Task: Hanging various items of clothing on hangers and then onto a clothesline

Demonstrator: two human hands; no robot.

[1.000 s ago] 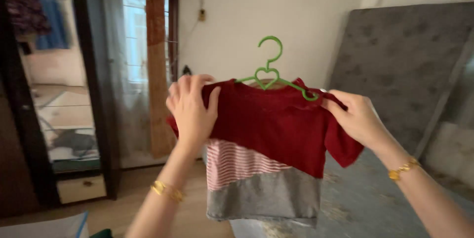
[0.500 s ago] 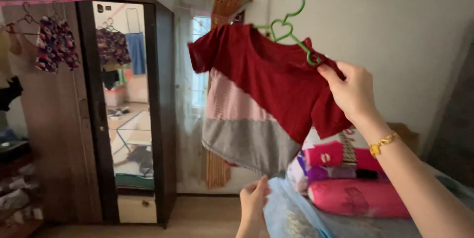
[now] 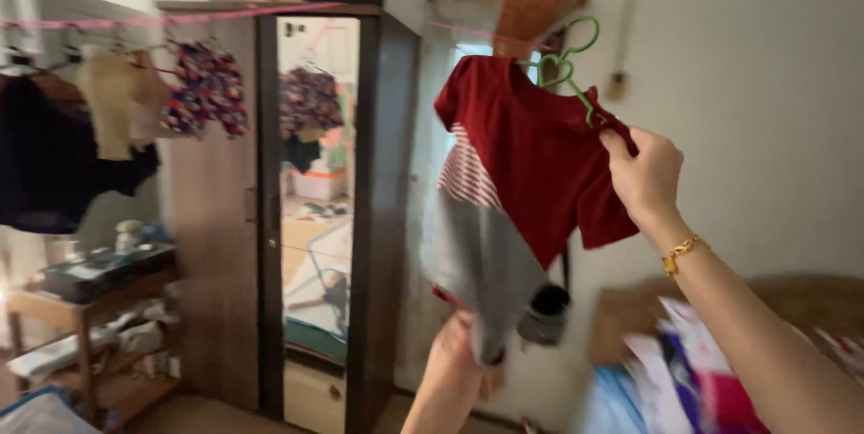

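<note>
Right hand [image 3: 643, 173] raised high, arm stretched up from lower right, gold bracelet [image 3: 681, 252] at the wrist. Its fingers [image 3: 619, 148] closed on the shoulder of a small red T-shirt [image 3: 531, 155] with a striped band and grey hem, pinching it where the green plastic hanger [image 3: 565, 65] ends. Hanger tilted, hook pointing up and right. Shirt hangs slanted, hem swinging down-left. Left hand [image 3: 454, 357] low, forearm rising from the bottom edge, fingers clasped on the grey hem; blurred. Behind: dark wooden wardrobe [image 3: 387, 173] with mirror door [image 3: 315, 218]; pink clothesline [image 3: 180, 17] carrying hung garments; cluttered wooden shelf [image 3: 81, 299] at left.
</note>
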